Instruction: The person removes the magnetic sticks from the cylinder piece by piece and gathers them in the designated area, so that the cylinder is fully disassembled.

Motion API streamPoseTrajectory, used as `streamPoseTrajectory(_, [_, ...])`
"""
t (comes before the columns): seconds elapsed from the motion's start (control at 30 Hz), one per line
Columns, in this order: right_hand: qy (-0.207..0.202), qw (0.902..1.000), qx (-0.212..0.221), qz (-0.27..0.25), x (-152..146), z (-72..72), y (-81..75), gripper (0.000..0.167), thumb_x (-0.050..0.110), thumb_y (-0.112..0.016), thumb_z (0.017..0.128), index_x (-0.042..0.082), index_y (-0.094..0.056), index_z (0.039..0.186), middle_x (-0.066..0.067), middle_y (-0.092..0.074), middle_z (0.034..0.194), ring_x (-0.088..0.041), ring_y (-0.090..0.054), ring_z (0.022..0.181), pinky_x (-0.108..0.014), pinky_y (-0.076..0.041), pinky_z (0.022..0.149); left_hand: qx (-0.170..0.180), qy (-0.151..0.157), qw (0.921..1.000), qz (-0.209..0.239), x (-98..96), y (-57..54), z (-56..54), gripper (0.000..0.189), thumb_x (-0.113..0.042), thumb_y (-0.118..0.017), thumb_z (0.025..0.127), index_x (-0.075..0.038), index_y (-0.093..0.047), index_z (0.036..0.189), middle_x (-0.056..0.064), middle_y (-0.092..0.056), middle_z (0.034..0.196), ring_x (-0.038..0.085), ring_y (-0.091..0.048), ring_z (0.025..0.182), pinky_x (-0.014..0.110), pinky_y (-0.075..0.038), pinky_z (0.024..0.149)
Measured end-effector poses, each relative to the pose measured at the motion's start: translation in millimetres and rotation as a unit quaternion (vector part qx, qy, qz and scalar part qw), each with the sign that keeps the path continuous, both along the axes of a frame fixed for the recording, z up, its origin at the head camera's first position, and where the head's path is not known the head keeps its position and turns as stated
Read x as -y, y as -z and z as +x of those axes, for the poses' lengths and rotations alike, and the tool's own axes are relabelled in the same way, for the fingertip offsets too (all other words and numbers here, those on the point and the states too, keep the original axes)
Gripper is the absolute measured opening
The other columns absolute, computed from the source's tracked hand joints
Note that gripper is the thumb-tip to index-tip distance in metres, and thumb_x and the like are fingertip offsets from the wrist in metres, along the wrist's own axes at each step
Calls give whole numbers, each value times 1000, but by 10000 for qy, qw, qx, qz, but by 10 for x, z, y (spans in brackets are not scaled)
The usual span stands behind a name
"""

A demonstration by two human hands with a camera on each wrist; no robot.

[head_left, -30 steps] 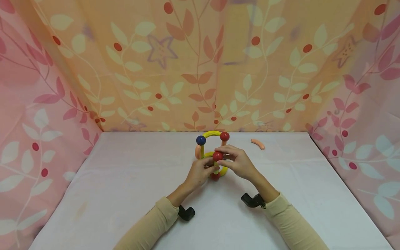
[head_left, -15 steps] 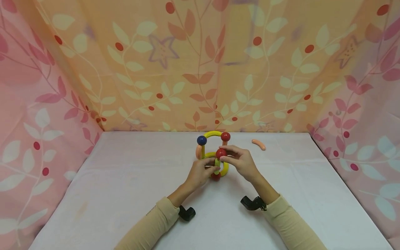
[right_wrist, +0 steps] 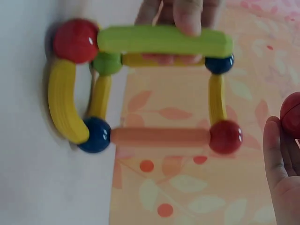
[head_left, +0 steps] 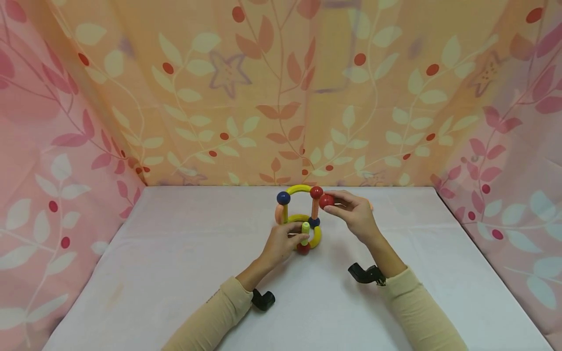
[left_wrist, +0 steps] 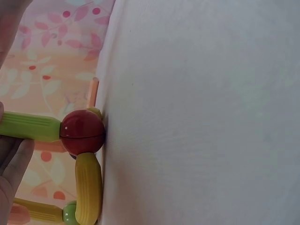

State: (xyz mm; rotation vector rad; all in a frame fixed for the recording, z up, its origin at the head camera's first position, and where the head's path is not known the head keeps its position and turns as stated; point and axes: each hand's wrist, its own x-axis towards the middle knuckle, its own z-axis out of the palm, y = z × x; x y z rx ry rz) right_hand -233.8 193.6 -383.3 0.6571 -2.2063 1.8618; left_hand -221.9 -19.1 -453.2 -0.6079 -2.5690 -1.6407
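A toy frame of coloured rods and balls stands on the table. In the head view, my left hand [head_left: 277, 244] pinches its upright light-green rod [head_left: 305, 228], whose top end is bare. The rod's lower end meets a red ball [left_wrist: 82, 132] at table level, joined to a curved yellow rod [left_wrist: 88, 187]. Further back, an orange rod [right_wrist: 160, 137] links a blue ball [right_wrist: 95, 135] and another red ball [right_wrist: 226, 137]. My right hand [head_left: 359, 218] holds a loose red ball [head_left: 326, 201] between thumb and fingers, off to the frame's right and apart from the green rod.
A loose curved orange rod lies on the white table [head_left: 175, 234] behind my right hand, only its tip [head_left: 371, 206] showing. Black devices [head_left: 263, 300] hang at both wrists. Patterned cloth [head_left: 281, 97] walls the back and sides.
My right hand has lifted the red ball off the green rod's top and carried it right and back, uncovering the rod's end. My left hand stays on the green rod.
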Motion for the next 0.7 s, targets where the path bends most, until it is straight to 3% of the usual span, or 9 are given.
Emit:
streamPoseTrajectory(0.23, [517,9984,-204,48,-232,-199,-39,41,2,-73,84,-12,-61,121,15,-66,106,1,-64,95,-14,-54,82,-2,11,10000,-20,1,-14,5,32,-18,-71,89,-1,-68,116,12,-73,105,24,-71,98,23,-58,77])
streamPoseTrajectory(0.57, [1059,9913,178,764,-429,-606,146,45,12,-75,85,-6,-62,123,-20,-63,118,4,-61,92,-9,-51,80,24,-14,10000,-44,-9,-20,4,33,-19,-70,89,-2,-68,117,11,-73,105,22,-70,98,25,-58,80])
streamPoseTrajectory(0.7, [1068,9871,504,1083,-429,-766,243,47,16,-75,86,-3,-62,126,-24,-61,121,-3,-61,96,-9,-51,77,55,-27,9999,-90,-12,-20,7,33,-20,-70,89,-2,-68,117,11,-73,105,21,-70,97,25,-58,81])
